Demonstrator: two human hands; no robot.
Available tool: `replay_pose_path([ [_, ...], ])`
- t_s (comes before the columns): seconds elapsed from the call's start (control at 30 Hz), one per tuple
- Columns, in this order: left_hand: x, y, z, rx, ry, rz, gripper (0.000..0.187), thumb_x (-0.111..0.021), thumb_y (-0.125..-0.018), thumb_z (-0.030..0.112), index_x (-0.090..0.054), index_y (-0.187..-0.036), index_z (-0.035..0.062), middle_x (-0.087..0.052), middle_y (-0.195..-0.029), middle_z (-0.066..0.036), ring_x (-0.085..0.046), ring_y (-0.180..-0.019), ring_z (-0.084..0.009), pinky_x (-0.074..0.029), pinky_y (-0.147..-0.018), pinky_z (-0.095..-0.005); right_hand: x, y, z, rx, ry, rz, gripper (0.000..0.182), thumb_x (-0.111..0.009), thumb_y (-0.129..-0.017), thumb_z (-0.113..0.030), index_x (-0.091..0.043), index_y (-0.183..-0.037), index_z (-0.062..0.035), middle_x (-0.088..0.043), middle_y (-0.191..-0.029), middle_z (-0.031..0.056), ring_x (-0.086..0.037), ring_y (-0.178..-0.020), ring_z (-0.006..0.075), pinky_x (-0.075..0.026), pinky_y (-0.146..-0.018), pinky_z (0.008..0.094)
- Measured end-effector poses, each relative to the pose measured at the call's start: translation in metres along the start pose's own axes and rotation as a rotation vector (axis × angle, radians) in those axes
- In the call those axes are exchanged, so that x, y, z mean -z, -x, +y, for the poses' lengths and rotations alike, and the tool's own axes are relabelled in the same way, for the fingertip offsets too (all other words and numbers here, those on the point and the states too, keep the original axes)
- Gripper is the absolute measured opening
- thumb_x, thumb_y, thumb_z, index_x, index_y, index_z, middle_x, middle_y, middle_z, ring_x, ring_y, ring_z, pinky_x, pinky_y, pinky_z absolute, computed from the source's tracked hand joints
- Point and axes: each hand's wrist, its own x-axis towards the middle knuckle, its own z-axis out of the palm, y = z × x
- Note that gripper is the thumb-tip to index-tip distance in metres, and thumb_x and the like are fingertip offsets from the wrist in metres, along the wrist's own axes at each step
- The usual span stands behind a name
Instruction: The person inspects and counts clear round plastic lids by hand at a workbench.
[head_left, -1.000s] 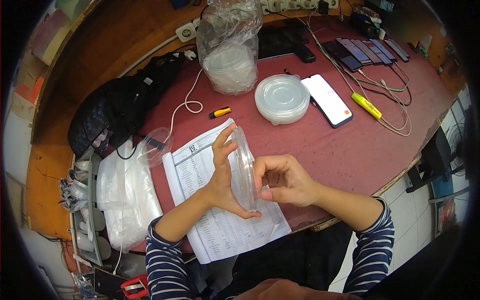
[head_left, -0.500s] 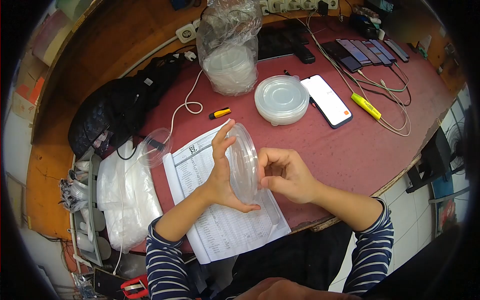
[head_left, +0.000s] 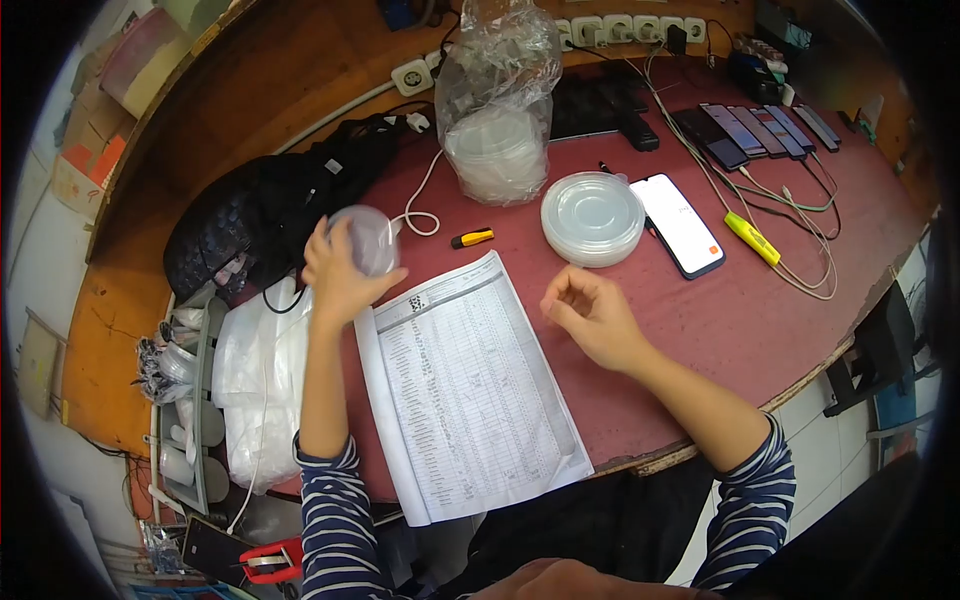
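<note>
At the left of the table, my left hand (head_left: 340, 275) grips a clear round plastic lid (head_left: 372, 243), slightly blurred, with the fingers on one side and the thumb at its lower edge. My right hand (head_left: 590, 315) hovers over the table's middle, fingers curled in toward the thumb, and no object shows in it. Beyond it stands a stack of round clear plastic containers (head_left: 593, 218) with lids on top. Below and between my hands lies a printed sheaf of paper (head_left: 480, 390) with rows of text.
Farther back stands a plastic bag of containers (head_left: 497, 150). A lit phone (head_left: 677, 225), a yellow-black cutter (head_left: 472, 238) and a yellow highlighter (head_left: 752, 238) among cables lie about. Several phones (head_left: 770, 132) line the back right. Folded plastic bags (head_left: 255, 400) and a black bag (head_left: 255, 215) are at left.
My left hand has carried the clear lid from above the paper to the left. The right hand has let go of its edge and moved right. The view has shifted slightly.
</note>
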Motion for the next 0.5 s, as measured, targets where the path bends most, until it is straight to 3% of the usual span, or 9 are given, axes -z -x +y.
replay_pose_path([
  [0.07, -0.011, -0.011, -0.062, 0.017, -0.101, -0.599, 0.099, -0.078, -0.048, 0.04, -0.033, -0.13, 0.0083, -0.027, -0.133, -0.023, -0.023, -0.125, -0.0402, -0.026, -0.098, -0.0498, 0.013, -0.005, -0.003, 0.184, 0.637, 0.141, 0.01, -0.058, -0.077, -0.008, -0.052, -0.083, -0.0039, -0.056, -0.072, 0.0048, -0.055, -0.066, 0.0161, -0.043, -0.061, 0.0261],
  [0.1, -0.01, -0.013, -0.071, 0.004, -0.09, -0.606, 0.099, -0.078, -0.048, 0.04, -0.033, -0.13, 0.0083, -0.027, -0.133, -0.023, -0.023, -0.125, -0.0402, -0.026, -0.098, -0.0498, 0.022, -0.009, 0.002, 0.321, 0.851, 0.196, 0.022, -0.063, -0.069, -0.008, -0.052, -0.088, -0.0055, -0.055, -0.082, 0.0063, -0.053, -0.077, 0.0235, -0.041, -0.069, 0.032],
  [0.13, -0.008, -0.012, -0.076, -0.003, -0.013, -0.638, 0.097, -0.078, -0.048, 0.038, -0.035, -0.129, 0.0076, -0.03, -0.132, -0.022, -0.028, -0.123, -0.0382, -0.029, -0.097, -0.0476, 0.028, -0.011, 0.001, 0.309, 0.865, 0.202, 0.022, -0.063, -0.069, -0.008, -0.052, -0.088, -0.0055, -0.055, -0.082, 0.0063, -0.053, -0.077, 0.0235, -0.041, -0.069, 0.032],
  [0.2, -0.013, -0.015, -0.084, -0.018, 0.074, -0.671, 0.095, -0.077, -0.048, 0.037, -0.037, -0.128, 0.0068, -0.033, -0.131, -0.021, -0.032, -0.122, -0.0361, -0.032, -0.097, -0.0454, 0.038, -0.016, -0.001, 0.397, 1.205, 0.375, 0.032, -0.067, -0.064, -0.007, -0.052, -0.092, -0.0078, -0.051, -0.095, 0.0064, -0.048, -0.092, 0.0259, -0.037, -0.078, 0.0368],
  [0.23, -0.019, -0.016, -0.088, -0.032, 0.188, -0.621, 0.091, -0.077, -0.048, 0.034, -0.039, -0.127, 0.0061, -0.036, -0.13, -0.019, -0.035, -0.121, -0.0329, -0.033, -0.097, -0.0431, 0.045, -0.018, 0.005, 0.347, 1.273, 0.4, 0.039, -0.07, -0.062, -0.008, -0.052, -0.096, -0.0094, -0.047, -0.105, 0.0062, -0.045, -0.1, 0.024, -0.034, -0.08, 0.0388],
  [0.33, -0.032, -0.018, -0.084, -0.204, 0.31, -0.444, 0.075, -0.075, -0.054, 0.025, -0.047, -0.119, 0.0038, -0.044, -0.125, -0.015, -0.043, -0.116, -0.0277, -0.031, -0.099, -0.0416, 0.06, -0.024, 0.015, 0.371, 1.402, 0.343, 0.033, -0.068, -0.064, -0.009, -0.052, -0.093, -0.0085, -0.048, -0.097, 0.0075, -0.046, -0.095, 0.025, -0.033, -0.079, 0.0413],
  [0.43, -0.022, -0.003, -0.032, -0.22, -0.092, -0.031, 0.052, -0.07, -0.067, 0.019, -0.052, -0.113, 0.0029, -0.044, -0.125, -0.014, -0.042, -0.114, -0.032, -0.027, -0.1, -0.0435, 0.052, -0.021, 0.01, 0.315, 1.476, 0.296, 0.031, -0.067, -0.066, -0.013, -0.052, -0.093, -0.0091, -0.048, -0.093, 0.0063, -0.047, -0.092, 0.0244, -0.032, -0.08, 0.0423],
  [0.5, -0.011, 0.001, -0.005, -0.295, -0.024, 0.022, 0.053, -0.069, -0.069, 0.02, -0.049, -0.116, 0.0036, -0.044, -0.125, -0.014, -0.042, -0.114, -0.031, -0.028, -0.099, -0.0424, 0.04, -0.015, 0.007, 0.317, 1.479, 0.238, 0.033, -0.068, -0.065, -0.014, -0.053, -0.093, -0.0103, -0.049, -0.092, 0.0051, -0.047, -0.092, 0.023, -0.031, -0.081, 0.0417],
])
